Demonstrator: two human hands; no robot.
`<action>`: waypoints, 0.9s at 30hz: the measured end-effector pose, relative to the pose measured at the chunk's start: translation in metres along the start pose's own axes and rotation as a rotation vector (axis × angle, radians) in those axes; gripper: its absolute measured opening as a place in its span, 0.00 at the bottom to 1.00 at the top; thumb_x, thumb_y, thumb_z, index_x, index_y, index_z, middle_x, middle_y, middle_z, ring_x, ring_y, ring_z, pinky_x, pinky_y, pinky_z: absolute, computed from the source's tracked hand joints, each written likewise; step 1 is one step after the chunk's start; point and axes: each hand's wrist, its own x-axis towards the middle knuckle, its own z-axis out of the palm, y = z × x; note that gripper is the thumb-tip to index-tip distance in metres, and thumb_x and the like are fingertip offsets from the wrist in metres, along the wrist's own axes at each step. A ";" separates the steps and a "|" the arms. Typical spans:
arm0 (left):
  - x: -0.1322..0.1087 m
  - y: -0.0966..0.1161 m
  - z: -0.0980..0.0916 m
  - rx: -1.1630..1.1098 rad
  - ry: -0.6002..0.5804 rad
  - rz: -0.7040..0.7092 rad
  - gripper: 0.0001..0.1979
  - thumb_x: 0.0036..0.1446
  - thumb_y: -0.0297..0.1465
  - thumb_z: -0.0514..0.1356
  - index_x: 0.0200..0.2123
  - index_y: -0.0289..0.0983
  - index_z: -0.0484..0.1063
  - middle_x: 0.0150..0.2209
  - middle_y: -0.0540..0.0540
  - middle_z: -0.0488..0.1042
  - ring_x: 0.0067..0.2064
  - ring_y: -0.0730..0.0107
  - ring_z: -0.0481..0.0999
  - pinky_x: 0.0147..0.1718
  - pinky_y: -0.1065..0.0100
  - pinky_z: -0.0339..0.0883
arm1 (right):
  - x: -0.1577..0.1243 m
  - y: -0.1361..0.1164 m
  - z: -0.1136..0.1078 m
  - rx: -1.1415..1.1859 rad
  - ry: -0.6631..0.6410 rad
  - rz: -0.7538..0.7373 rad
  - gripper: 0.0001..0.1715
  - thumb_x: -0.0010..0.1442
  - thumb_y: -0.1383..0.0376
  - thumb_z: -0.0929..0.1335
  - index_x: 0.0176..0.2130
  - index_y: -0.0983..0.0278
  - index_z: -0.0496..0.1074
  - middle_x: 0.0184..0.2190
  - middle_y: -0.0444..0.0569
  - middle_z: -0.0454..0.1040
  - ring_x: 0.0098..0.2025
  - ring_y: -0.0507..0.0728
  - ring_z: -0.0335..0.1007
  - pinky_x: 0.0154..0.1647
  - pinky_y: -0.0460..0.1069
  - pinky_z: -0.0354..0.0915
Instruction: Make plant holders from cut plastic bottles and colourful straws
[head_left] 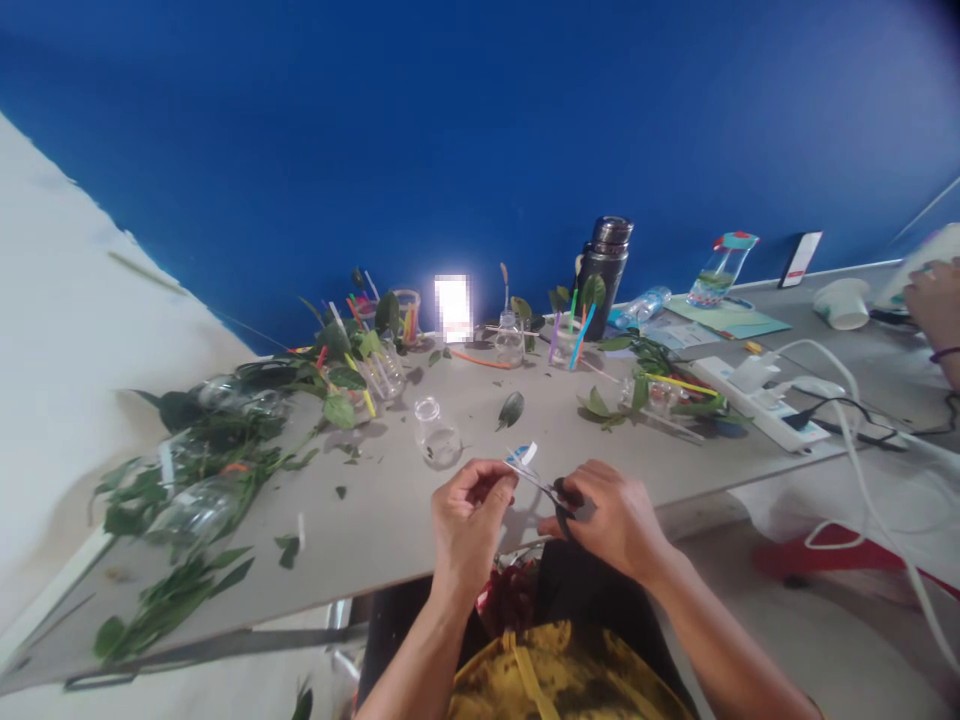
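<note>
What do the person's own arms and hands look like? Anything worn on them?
The left hand and right hand are both ungloved. The forearms are bare as far as they show, with no watch or bracelet visible. A yellow garment with dark patches shows between them.

Flask [609, 272]: dark body, cap shiny like polished metal. Behind flask I see blue wall [480, 130], smooth, matt. Under flask, grey tabletop [375, 540], matt. Nearer camera than flask, scissors [553, 491]: bright metal blades, black plastic-looking handles. Right of flask, power strip [739, 398]: smooth white plastic. Left of flask, clear bottle [439, 441], glossy; glass or plastic, can't tell from here.
</note>
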 end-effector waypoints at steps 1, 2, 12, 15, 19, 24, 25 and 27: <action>0.000 0.001 0.000 0.006 0.001 -0.001 0.08 0.49 0.35 0.70 0.30 0.36 0.82 0.26 0.47 0.79 0.27 0.70 0.75 0.29 0.71 0.70 | -0.001 0.000 0.002 0.028 0.000 0.001 0.24 0.62 0.49 0.73 0.25 0.61 0.69 0.24 0.46 0.73 0.28 0.54 0.67 0.31 0.49 0.54; -0.001 0.002 0.000 0.011 0.003 -0.002 0.09 0.49 0.36 0.70 0.30 0.36 0.83 0.26 0.47 0.79 0.27 0.70 0.75 0.29 0.71 0.70 | -0.002 0.000 0.003 0.054 0.000 0.003 0.26 0.62 0.49 0.73 0.23 0.61 0.67 0.23 0.46 0.72 0.26 0.53 0.65 0.29 0.48 0.53; -0.004 0.005 -0.001 0.023 0.011 0.006 0.08 0.49 0.36 0.70 0.30 0.36 0.82 0.23 0.49 0.76 0.26 0.72 0.73 0.27 0.73 0.68 | -0.006 0.003 -0.009 0.282 -0.145 0.131 0.18 0.58 0.52 0.73 0.29 0.60 0.67 0.28 0.44 0.71 0.29 0.54 0.64 0.30 0.47 0.58; -0.004 0.005 0.000 0.005 0.005 -0.010 0.09 0.49 0.37 0.70 0.30 0.36 0.82 0.24 0.48 0.77 0.26 0.71 0.74 0.27 0.73 0.68 | -0.003 -0.003 -0.014 0.185 -0.144 0.062 0.16 0.57 0.53 0.73 0.32 0.60 0.67 0.32 0.46 0.72 0.33 0.57 0.66 0.34 0.50 0.59; -0.004 0.006 0.001 0.000 0.007 -0.007 0.10 0.48 0.36 0.71 0.30 0.36 0.81 0.24 0.48 0.77 0.26 0.71 0.75 0.27 0.73 0.68 | 0.000 -0.011 -0.007 0.111 -0.099 0.017 0.17 0.58 0.53 0.73 0.33 0.59 0.65 0.31 0.47 0.72 0.35 0.59 0.66 0.35 0.51 0.59; -0.003 0.007 0.000 -0.020 0.007 -0.041 0.11 0.48 0.38 0.71 0.30 0.36 0.81 0.23 0.49 0.76 0.26 0.72 0.73 0.25 0.74 0.66 | 0.005 0.000 -0.005 0.098 -0.014 0.074 0.17 0.61 0.51 0.72 0.38 0.60 0.68 0.35 0.49 0.73 0.38 0.60 0.70 0.38 0.52 0.64; -0.003 0.007 -0.001 -0.019 0.010 -0.046 0.11 0.48 0.38 0.71 0.30 0.36 0.81 0.23 0.49 0.76 0.26 0.72 0.73 0.26 0.74 0.65 | 0.007 0.005 -0.007 0.032 0.006 0.122 0.18 0.61 0.50 0.73 0.38 0.60 0.69 0.36 0.50 0.74 0.40 0.61 0.71 0.40 0.53 0.65; -0.002 0.005 -0.002 -0.014 0.018 -0.044 0.11 0.47 0.37 0.72 0.31 0.36 0.80 0.25 0.49 0.77 0.27 0.73 0.72 0.27 0.74 0.66 | 0.009 0.017 -0.012 -0.141 0.023 0.223 0.20 0.60 0.50 0.75 0.41 0.60 0.71 0.41 0.52 0.76 0.46 0.64 0.73 0.44 0.54 0.65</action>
